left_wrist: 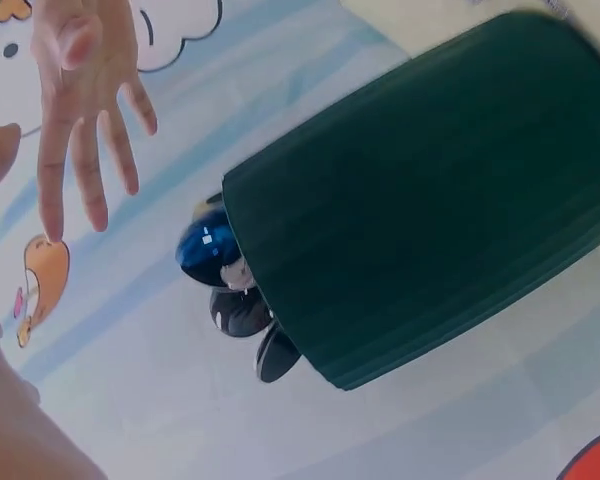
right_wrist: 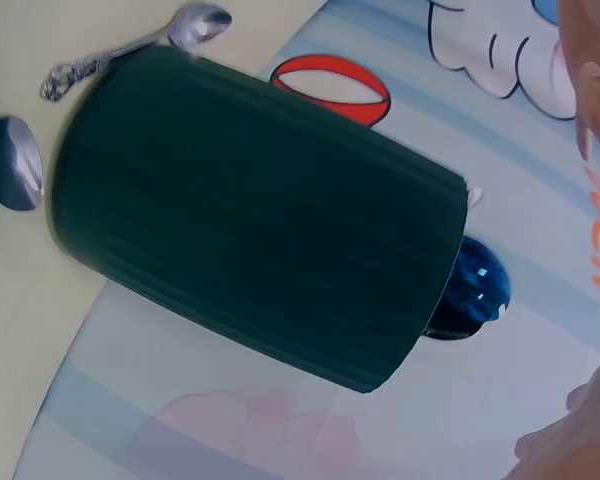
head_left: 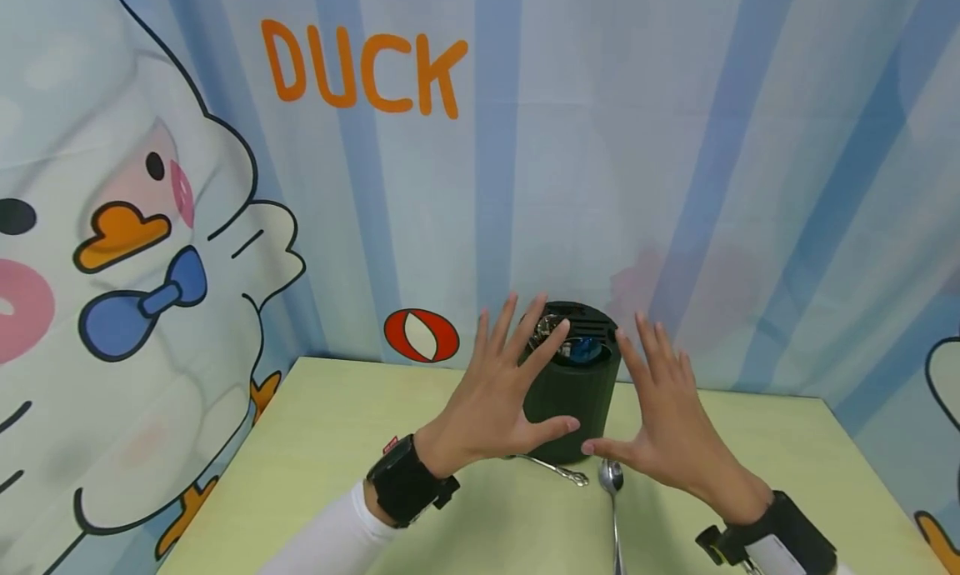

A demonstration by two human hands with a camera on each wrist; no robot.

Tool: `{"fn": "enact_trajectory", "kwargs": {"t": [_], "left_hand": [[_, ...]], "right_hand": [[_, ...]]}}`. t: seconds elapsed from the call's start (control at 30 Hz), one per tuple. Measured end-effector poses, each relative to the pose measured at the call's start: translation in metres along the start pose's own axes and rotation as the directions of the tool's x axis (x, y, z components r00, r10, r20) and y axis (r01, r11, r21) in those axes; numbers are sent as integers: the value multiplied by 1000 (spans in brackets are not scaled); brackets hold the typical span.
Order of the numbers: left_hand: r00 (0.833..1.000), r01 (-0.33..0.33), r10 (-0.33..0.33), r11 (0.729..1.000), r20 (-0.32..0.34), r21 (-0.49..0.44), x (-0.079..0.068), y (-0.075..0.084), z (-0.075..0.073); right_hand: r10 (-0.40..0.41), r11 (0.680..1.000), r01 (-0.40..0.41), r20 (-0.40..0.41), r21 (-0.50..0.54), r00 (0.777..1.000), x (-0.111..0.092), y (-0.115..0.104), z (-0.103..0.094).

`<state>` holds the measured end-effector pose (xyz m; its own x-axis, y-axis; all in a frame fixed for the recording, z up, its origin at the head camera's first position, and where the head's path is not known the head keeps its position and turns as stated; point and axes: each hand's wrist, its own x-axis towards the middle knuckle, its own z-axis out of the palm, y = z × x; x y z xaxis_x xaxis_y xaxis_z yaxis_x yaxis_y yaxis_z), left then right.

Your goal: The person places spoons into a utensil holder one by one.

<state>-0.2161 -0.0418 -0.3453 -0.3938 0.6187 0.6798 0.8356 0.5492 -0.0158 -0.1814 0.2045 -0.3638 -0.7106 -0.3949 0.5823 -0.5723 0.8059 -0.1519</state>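
Observation:
A dark green cylindrical holder stands upright near the table's back edge. Glossy rounded ends poke out of its top, among them a blue one and dark ones; what they belong to is hidden. My left hand is raised with fingers spread, overlapping the holder's left side in the head view. To its right, my right hand is held up the same way. Both hands hold nothing, and the wrist views show them apart from the holder. By its base lie an ornate-handled spoon and a second spoon.
The pale yellow table extends to both sides of the holder. Behind it hangs a blue striped cloth printed with a duck and orange letters. Black camera straps sit on both wrists.

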Motion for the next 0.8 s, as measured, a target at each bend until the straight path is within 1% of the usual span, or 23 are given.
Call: {"fn": "enact_trajectory", "kwargs": {"t": [0.1, 0.2, 0.27, 0.37, 0.47, 0.5, 0.57, 0.63, 0.67, 0.7, 0.8], "left_hand": [[1000, -2, 2, 1000, 10, -10, -14, 6, -1], [999, -8, 9, 1000, 43, -20, -28, 12, 1], [997, -14, 16, 1000, 82, -24, -36, 15, 4], [987, -36, 40, 999, 156, -30, -42, 20, 12], [968, -71, 80, 996, 238, -48, -45, 26, 22], [958, -86, 100, 994, 268, -61, -46, 28, 26], [934, -116, 138, 989, 331, -88, -48, 33, 36], [903, -143, 180, 982, 391, -121, -50, 36, 48], [882, -151, 195, 979, 429, -135, -51, 38, 55], [858, -160, 211, 976, 469, -147, -51, 39, 62], [780, -174, 233, 972, 581, -157, -51, 41, 88]], "right_hand": [[10, 1000, -10, 19, -14, 1000, -14, -5, -1], [56, 998, -54, 65, -34, 996, -29, -9, -1], [103, 993, -97, 106, -61, 989, -39, -11, 0], [186, 978, -165, 183, -124, 965, -56, -14, 7], [267, 957, -225, 256, -183, 929, -73, -18, 16], [295, 949, -246, 273, -198, 916, -78, -19, 19], [346, 932, -290, 294, -218, 891, -90, -20, 26], [391, 915, -331, 307, -230, 868, -101, -22, 32], [410, 907, -349, 312, -235, 857, -106, -22, 36], [427, 900, -364, 316, -241, 847, -111, -22, 40], [470, 879, -399, 331, -262, 818, -125, -21, 52]]}}
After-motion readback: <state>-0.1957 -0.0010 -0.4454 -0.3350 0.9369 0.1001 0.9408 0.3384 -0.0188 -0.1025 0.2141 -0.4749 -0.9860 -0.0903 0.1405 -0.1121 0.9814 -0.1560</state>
